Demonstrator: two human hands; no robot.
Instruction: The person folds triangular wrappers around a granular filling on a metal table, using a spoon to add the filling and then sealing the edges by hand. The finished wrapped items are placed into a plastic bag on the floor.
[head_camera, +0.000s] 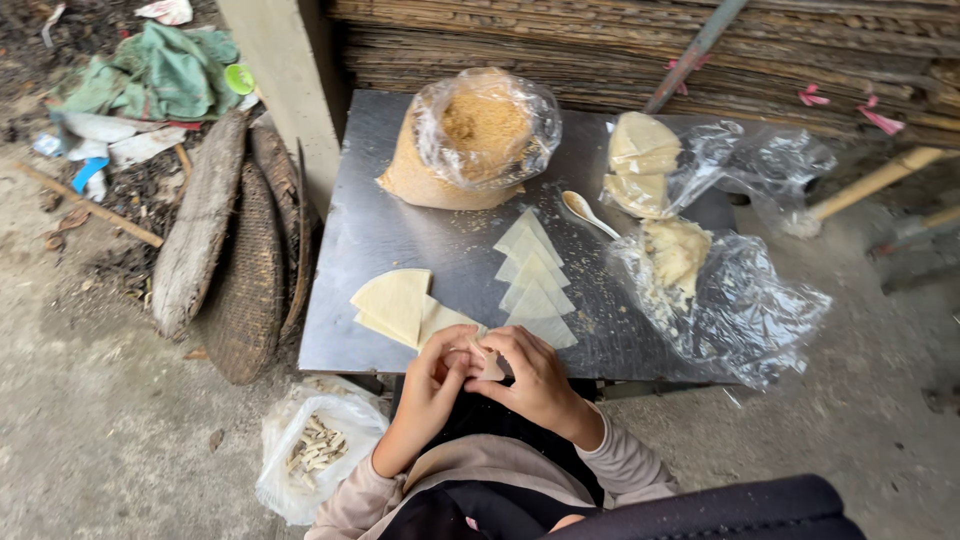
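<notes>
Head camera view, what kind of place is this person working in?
Probably a rough outdoor or shed-side food-prep spot. A metal table stands on bare concrete, stacked bamboo mats line the back, and both hands fold a pastry wrapper near a bag of crumbly filling.

Table (400, 230) brushed matt metal; bags (745, 310) clear glossy crinkled plastic; baskets (245, 290) rough woven.
</notes>
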